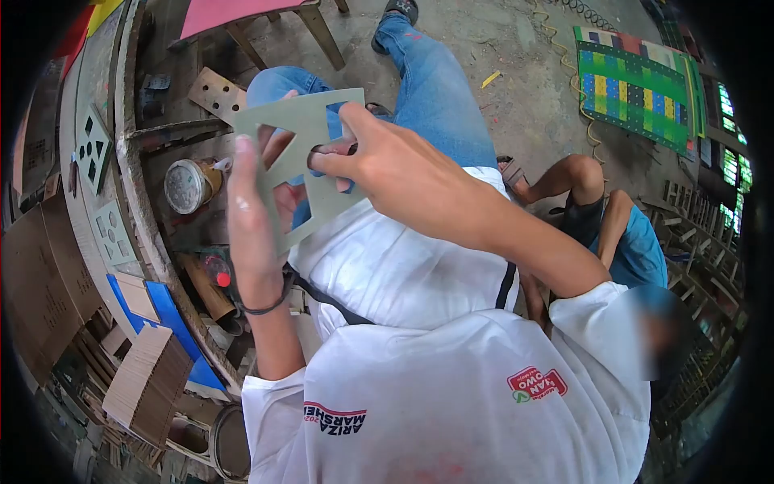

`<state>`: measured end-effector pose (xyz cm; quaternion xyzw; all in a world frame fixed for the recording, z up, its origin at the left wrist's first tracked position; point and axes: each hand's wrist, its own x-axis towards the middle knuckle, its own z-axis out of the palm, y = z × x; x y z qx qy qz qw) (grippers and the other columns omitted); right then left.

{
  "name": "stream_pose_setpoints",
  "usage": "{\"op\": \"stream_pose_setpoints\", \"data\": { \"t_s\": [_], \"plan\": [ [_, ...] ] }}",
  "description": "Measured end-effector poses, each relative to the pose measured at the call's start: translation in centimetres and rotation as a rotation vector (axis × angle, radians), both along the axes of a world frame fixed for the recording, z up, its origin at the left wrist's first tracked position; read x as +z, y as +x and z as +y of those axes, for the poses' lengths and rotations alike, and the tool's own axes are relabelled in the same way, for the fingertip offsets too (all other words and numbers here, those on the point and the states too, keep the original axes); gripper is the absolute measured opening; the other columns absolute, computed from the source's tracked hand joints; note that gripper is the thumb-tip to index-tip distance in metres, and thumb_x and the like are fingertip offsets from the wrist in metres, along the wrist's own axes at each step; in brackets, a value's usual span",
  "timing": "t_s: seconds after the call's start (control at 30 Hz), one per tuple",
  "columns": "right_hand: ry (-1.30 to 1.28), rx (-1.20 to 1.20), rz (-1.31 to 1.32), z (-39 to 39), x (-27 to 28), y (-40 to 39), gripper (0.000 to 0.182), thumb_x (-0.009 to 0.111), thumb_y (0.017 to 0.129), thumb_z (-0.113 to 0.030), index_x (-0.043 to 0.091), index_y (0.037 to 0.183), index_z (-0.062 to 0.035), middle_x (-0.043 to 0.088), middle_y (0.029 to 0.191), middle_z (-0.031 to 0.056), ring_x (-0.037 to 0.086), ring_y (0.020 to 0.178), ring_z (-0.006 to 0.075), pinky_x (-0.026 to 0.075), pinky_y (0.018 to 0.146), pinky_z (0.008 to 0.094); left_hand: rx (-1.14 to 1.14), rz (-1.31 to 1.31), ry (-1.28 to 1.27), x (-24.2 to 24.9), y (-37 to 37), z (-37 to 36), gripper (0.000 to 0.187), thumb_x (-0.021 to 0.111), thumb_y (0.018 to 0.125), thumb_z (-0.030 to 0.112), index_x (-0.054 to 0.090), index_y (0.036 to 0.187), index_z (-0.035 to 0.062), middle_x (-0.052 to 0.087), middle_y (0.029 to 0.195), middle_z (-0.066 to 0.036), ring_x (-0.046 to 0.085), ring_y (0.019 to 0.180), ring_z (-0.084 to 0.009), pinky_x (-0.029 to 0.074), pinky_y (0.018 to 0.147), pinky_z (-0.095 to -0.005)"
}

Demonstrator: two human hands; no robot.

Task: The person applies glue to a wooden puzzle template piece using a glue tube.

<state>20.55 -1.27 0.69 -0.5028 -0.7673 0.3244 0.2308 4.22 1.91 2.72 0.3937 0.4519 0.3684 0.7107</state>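
Observation:
A grey-green flat board (pixel 322 185) with several cut-out holes is held up over my lap. My left hand (pixel 256 202) grips its left edge, thumb on the front face and fingers behind, partly seen through the holes. My right hand (pixel 367 157) is at the board's right part, its fingers bent at a cut-out near the middle; the fingertips are partly hidden in the opening. Whether they pinch anything small cannot be made out.
A worktable (pixel 72 194) at the left bears similar cut-out boards (pixel 94 149). Beside it stands a paint can (pixel 187 185). A co-worker in a blue shirt (pixel 639 246) sits at the right. Green striped panels (pixel 633 93) lie at the upper right, a pink-topped table (pixel 234 14) at the top.

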Motion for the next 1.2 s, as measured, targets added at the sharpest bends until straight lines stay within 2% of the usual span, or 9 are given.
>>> {"op": "stream_pose_setpoints", "data": {
  "t_s": [0.3, 0.5, 0.57, 0.63, 0.73, 1.0, 1.07, 1.13, 1.2],
  "plan": [
    [0.108, 0.013, -0.056, 0.0, -0.8, 0.3, 0.020, 0.057, 0.082, -0.004, 0.063, 0.099, 0.0040, 0.049, 0.103, 0.0204, 0.060, 0.096, 0.0346, 0.054, 0.078, 0.0417, -0.011, 0.011, -0.069, -0.7, 0.4, 0.3, 0.067, 0.033, 0.100, 0.049, 0.037, 0.139, -0.0050, 0.054, 0.124, -0.022, 0.062, 0.105, -0.0271, 0.058, 0.077, -0.0392],
    [0.138, -0.152, -0.050, -1.0, -0.3, 4.7, 0.037, 0.062, 0.076, 0.003, 0.069, 0.110, -0.0106, 0.053, 0.092, 0.0130, 0.062, 0.085, 0.0278, 0.052, 0.071, 0.0369, 0.173, 0.046, -0.035, -1.8, -4.1, 1.7, 0.066, 0.034, 0.099, 0.051, 0.042, 0.133, -0.0046, 0.054, 0.123, -0.024, 0.059, 0.095, -0.0273, 0.058, 0.073, -0.0444],
    [0.020, -0.168, 0.095, -1.8, 0.0, 4.3, 0.043, 0.065, 0.073, 0.005, 0.069, 0.112, -0.0130, 0.053, 0.086, 0.0116, 0.062, 0.078, 0.0274, 0.051, 0.067, 0.0367, 0.146, -0.272, -0.051, -2.2, -4.1, 1.8, 0.065, 0.035, 0.098, 0.050, 0.039, 0.137, -0.0022, 0.051, 0.127, -0.026, 0.056, 0.101, -0.0315, 0.056, 0.076, -0.0488],
    [-0.036, -0.157, 0.163, -2.4, -0.9, 3.1, 0.040, 0.063, 0.075, 0.005, 0.068, 0.112, -0.0089, 0.060, 0.089, 0.0125, 0.064, 0.078, 0.0262, 0.053, 0.069, 0.0338, 0.129, -0.329, -0.048, -2.8, -3.7, 1.7, 0.068, 0.037, 0.096, 0.053, 0.036, 0.140, 0.0001, 0.047, 0.131, -0.029, 0.051, 0.110, -0.0337, 0.054, 0.079, -0.0531],
    [-0.270, -0.351, 0.678, -3.3, -1.9, 1.4, 0.035, 0.058, 0.078, 0.006, 0.065, 0.112, 0.0009, 0.069, 0.098, 0.0149, 0.068, 0.086, 0.0215, 0.054, 0.081, 0.0281, 0.139, -0.535, -0.064, -3.6, -4.2, 1.3, 0.073, 0.038, 0.094, 0.058, 0.034, 0.143, 0.0032, 0.042, 0.136, -0.030, 0.044, 0.118, -0.0338, 0.050, 0.084, -0.0562],
    [-0.186, -0.430, 0.542, -4.0, -1.7, 1.8, 0.038, 0.061, 0.081, 0.000, 0.064, 0.119, -0.0027, 0.067, 0.096, 0.0085, 0.062, 0.082, 0.0129, 0.048, 0.075, 0.0241, 0.138, -0.854, -0.014, -4.3, -3.5, 0.7, 0.073, 0.044, 0.091, 0.052, 0.028, 0.149, 0.0103, 0.028, 0.148, -0.029, 0.030, 0.135, -0.0344, 0.025, 0.106, -0.0651],
    [-0.128, -0.441, 0.549, -3.9, -1.0, 1.2, 0.039, 0.061, 0.081, 0.001, 0.064, 0.119, -0.0036, 0.066, 0.093, 0.0073, 0.061, 0.079, 0.0114, 0.047, 0.071, 0.0227, 0.143, -0.768, 0.042, -3.6, -2.8, 0.3, 0.070, 0.043, 0.091, 0.048, 0.029, 0.148, 0.0083, 0.034, 0.143, -0.029, 0.033, 0.134, -0.0353, 0.030, 0.105, -0.0598],
    [-0.626, -0.574, 0.759, -3.5, 1.2, 0.7, 0.034, 0.061, 0.078, 0.004, 0.067, 0.112, -0.0017, 0.064, 0.087, 0.0095, 0.062, 0.072, 0.0143, 0.050, 0.065, 0.0262, 0.145, -0.683, 0.098, -3.5, -2.2, 0.1, 0.068, 0.043, 0.091, 0.045, 0.030, 0.146, 0.0064, 0.041, 0.138, -0.028, 0.037, 0.132, -0.0361, 0.034, 0.105, -0.0544],
    [-0.392, -0.532, 0.651, -3.5, -0.3, -0.1, 0.036, 0.062, 0.078, 0.005, 0.067, 0.113, -0.0021, 0.059, 0.081, 0.0082, 0.058, 0.066, 0.0135, 0.048, 0.061, 0.0275, 0.195, -0.354, 0.283, -3.8, -1.7, 0.0, 0.065, 0.044, 0.091, 0.037, 0.030, 0.145, 0.0032, 0.048, 0.132, -0.026, 0.046, 0.125, -0.0347, 0.036, 0.105, -0.0501]
  ]
}}
